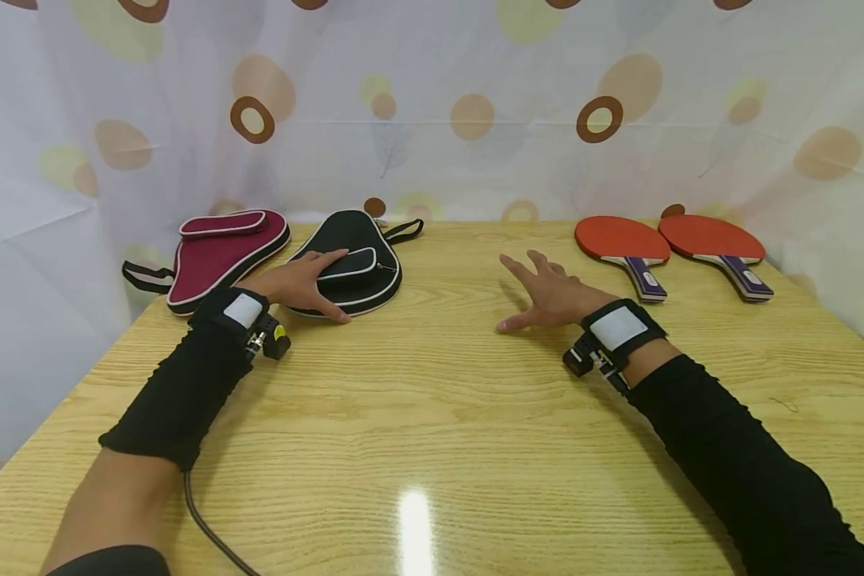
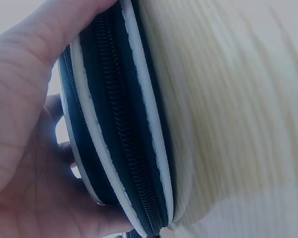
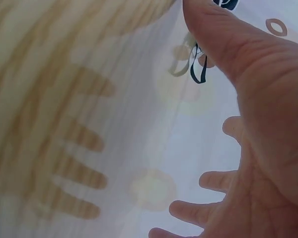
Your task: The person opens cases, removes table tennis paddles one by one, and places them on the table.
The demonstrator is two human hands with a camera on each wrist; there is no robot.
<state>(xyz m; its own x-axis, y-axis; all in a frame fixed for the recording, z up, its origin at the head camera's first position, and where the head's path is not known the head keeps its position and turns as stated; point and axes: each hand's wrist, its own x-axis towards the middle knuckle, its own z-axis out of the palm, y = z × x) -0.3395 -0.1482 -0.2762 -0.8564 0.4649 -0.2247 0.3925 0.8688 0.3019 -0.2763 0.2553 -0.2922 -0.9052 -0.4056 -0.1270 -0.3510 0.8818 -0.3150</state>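
Note:
A black paddle case (image 1: 347,232) with white piping lies on the wooden table, its small zipped pocket on top. My left hand (image 1: 298,282) rests over its near-left part, fingers spread across the pocket and thumb along the near edge. The left wrist view shows the case's zipper (image 2: 121,114) close to the palm. My right hand (image 1: 547,294) hovers above the table with fingers and thumb apart, holding nothing. In the right wrist view its fingers (image 3: 193,212) are spread, and their shadow falls on the table.
Left of the black case lies a maroon paddle case (image 1: 212,256) with a black strap. Two red table tennis paddles (image 1: 619,238) lie at the back right, handles toward me. A patterned curtain (image 1: 432,120) hangs behind the table (image 1: 374,432). A cable (image 1: 205,524) trails from my left sleeve.

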